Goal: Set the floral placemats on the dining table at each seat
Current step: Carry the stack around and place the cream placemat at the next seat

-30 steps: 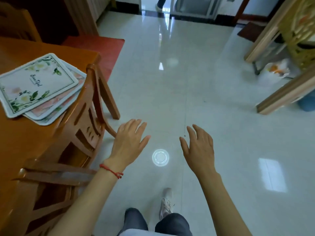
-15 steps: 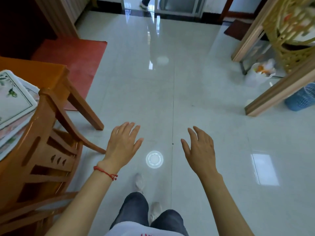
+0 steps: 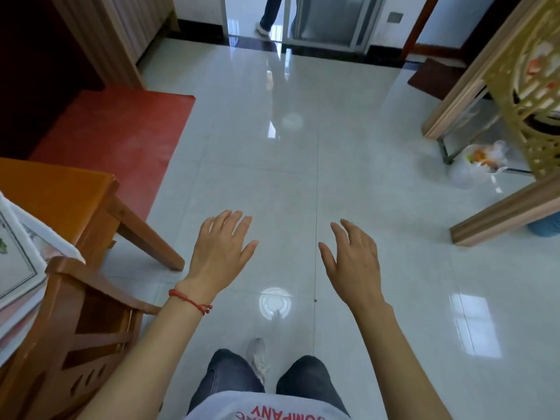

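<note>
Head view: stacked white floral placemats (image 3: 18,265) lie on the orange wooden table (image 3: 51,189) far left, nearer the empty left hand (image 3: 219,253); both hands' fingers are spread, the right hand (image 3: 353,262) holding nothing.

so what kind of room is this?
Most likely a home dining area: an orange wooden dining table with stacked floral placemats at its edge, a carved wooden chair pushed in beside it, and glossy white floor tiles running to a doorway.

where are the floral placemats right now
In the head view, the stacked floral placemats lie at the far left edge on the orange wooden dining table, just behind the wooden chair's backrest.
</note>
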Available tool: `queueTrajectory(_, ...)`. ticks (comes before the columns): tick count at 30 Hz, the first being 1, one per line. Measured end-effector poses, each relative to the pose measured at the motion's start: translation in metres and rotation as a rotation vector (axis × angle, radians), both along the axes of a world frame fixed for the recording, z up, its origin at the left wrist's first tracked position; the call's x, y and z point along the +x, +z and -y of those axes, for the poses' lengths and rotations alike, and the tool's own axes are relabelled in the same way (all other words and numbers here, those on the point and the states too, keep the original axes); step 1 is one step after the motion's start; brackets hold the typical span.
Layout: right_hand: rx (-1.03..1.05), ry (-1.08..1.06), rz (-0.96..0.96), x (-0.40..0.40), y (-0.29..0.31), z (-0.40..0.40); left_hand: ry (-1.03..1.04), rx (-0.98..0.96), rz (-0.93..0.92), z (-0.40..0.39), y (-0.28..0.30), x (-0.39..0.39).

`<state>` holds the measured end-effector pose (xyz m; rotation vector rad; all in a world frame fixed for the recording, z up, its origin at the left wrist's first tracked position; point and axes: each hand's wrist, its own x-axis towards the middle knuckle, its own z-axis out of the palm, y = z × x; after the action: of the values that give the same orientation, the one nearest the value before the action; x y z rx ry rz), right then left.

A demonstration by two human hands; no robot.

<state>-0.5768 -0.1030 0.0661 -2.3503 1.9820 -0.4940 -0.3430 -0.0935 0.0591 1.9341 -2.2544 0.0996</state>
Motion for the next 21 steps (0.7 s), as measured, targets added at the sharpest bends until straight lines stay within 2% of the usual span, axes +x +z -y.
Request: queueTrajectory(21,-0.013,0.265,-0.011,0.025,0.008,0.297,0.297,0.005,-0.049,0.230,0.009,0.030)
